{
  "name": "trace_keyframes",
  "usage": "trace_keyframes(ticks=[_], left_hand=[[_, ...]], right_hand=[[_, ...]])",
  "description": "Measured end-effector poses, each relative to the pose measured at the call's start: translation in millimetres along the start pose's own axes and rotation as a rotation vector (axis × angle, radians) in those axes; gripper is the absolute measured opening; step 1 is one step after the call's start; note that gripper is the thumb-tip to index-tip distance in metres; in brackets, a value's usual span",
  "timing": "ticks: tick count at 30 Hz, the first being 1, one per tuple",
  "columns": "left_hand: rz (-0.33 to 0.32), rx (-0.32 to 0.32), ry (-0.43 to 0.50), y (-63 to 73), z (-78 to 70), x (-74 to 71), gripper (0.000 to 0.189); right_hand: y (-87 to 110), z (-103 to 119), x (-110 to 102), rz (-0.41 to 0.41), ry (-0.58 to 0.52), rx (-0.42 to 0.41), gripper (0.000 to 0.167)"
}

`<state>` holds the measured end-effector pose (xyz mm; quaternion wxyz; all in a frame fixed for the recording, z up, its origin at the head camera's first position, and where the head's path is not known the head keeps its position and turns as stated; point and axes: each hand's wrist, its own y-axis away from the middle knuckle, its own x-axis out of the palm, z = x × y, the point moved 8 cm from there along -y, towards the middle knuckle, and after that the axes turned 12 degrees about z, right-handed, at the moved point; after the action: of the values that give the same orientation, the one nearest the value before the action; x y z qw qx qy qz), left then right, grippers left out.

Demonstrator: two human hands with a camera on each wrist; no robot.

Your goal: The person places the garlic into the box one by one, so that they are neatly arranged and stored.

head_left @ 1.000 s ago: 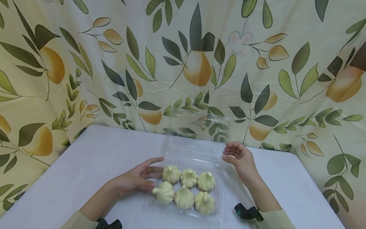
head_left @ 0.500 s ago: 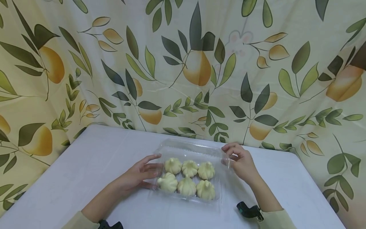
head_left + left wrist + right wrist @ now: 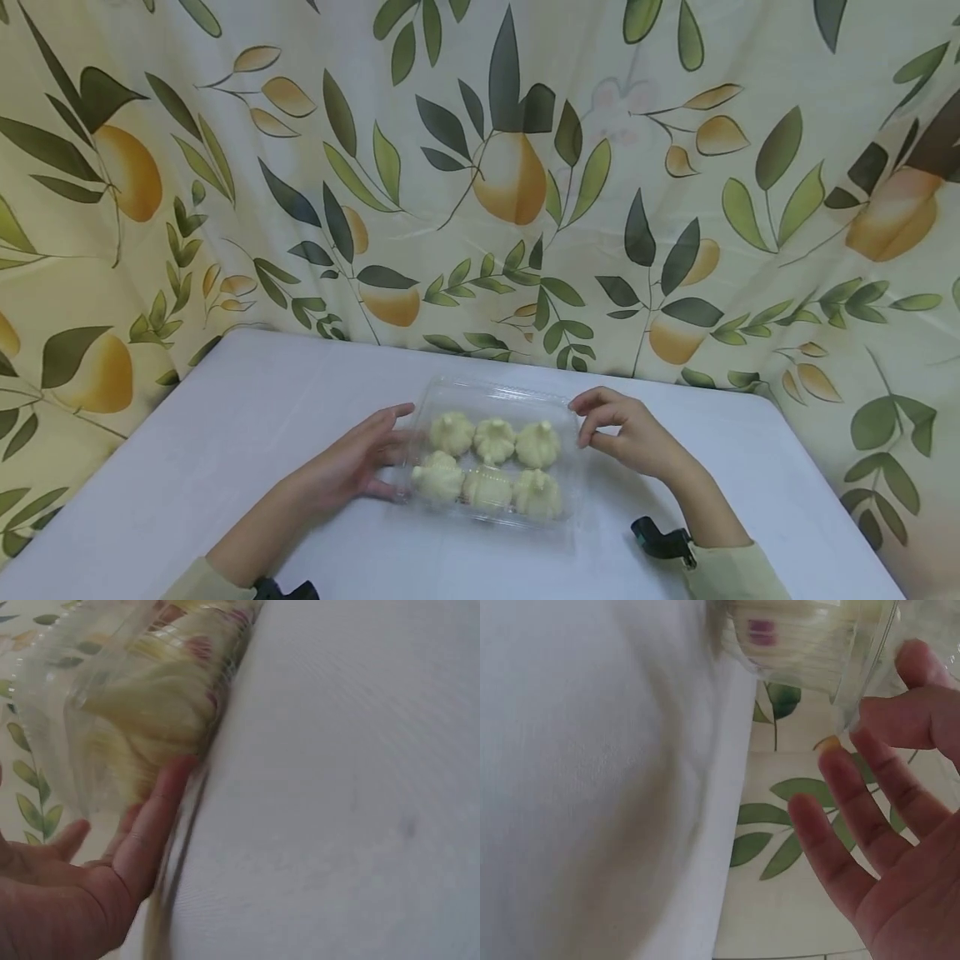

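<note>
A clear plastic clamshell box (image 3: 487, 522) lies on the table, its see-through lid (image 3: 468, 388) folded down over the top. Inside, several pale yellow garlic bulbs (image 3: 495, 440) sit in two rows; purple patches show low on them in both wrist views. My left hand (image 3: 348, 462) is at the box's left side with fingers spread and fairly straight, fingertips against the wall. At the far right corner, my right hand (image 3: 626, 429) has its thumb and forefinger by the lid's edge. Its other fingers (image 3: 840, 780) extend loosely below the rim.
A white cloth covers the table (image 3: 300, 392). Behind it hangs a curtain (image 3: 585, 250) printed with leaves and yellow fruit, close to the table's back edge. A black wrist device (image 3: 660, 540) sits by the right sleeve.
The lid has swung from standing up at the back down over the garlic bulbs. The right hand gripped its corner midway and has since loosened; the left hand has stayed at the side.
</note>
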<state>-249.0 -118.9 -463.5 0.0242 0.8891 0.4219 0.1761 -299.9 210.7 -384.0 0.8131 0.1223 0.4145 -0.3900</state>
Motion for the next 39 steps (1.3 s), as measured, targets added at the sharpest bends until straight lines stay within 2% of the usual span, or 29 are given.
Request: trace_keyframes(ticks=[5,7,11,13,15,18,21,25,27,30,33,36,39], left_hand=[[0.024,-0.079,-0.034,15.9,10.5,-3.0,0.052],[0.093,-0.122,-0.069,23.0,16.4,-0.2,0.042],[0.298,-0.164,-0.131,33.2,25.1,18.0,0.042],[0.331,-0.150,-0.141,34.1,25.8,26.8,0.042],[0.285,-0.134,-0.142,32.3,24.9,32.1,0.039],[0.157,-0.120,-0.142,29.0,24.0,35.8,0.035],[0.065,-0.144,-0.119,27.9,26.3,38.7,0.033],[0.029,-0.183,-0.093,27.5,28.1,41.4,0.036],[0.023,-0.194,-0.087,28.0,27.7,41.3,0.036],[0.019,-0.190,-0.076,29.2,26.3,41.2,0.034],[0.028,-0.161,-0.066,29.2,24.4,42.2,0.032],[0.037,-0.133,-0.063,28.0,22.4,43.2,0.032],[0.037,-0.119,-0.074,27.1,20.0,43.6,0.031]], right_hand=[[-4.1,0,8,0.056,0.007,-0.006,0.040],[-4.8,0,9,0.063,0.013,-0.006,0.041],[-5.6,0,7,0.070,0.024,-0.013,0.043],[-5.9,0,6,0.077,0.029,-0.018,0.041],[-5.7,-1,4,0.079,0.031,-0.012,0.038],[-1.7,-2,0,0.050,0.041,0.032,0.032],[9.1,-3,-2,-0.007,0.001,0.102,0.024],[31.4,-3,1,-0.064,-0.161,0.223,0.019],[43.5,-4,7,-0.063,-0.309,0.309,0.029],[60.9,-4,24,0.001,-0.585,0.436,0.050],[78.1,-2,46,0.123,-0.804,0.525,0.061],[89.8,5,64,0.239,-0.914,0.532,0.056],[94.5,12,77,0.297,-0.966,0.506,0.046]])
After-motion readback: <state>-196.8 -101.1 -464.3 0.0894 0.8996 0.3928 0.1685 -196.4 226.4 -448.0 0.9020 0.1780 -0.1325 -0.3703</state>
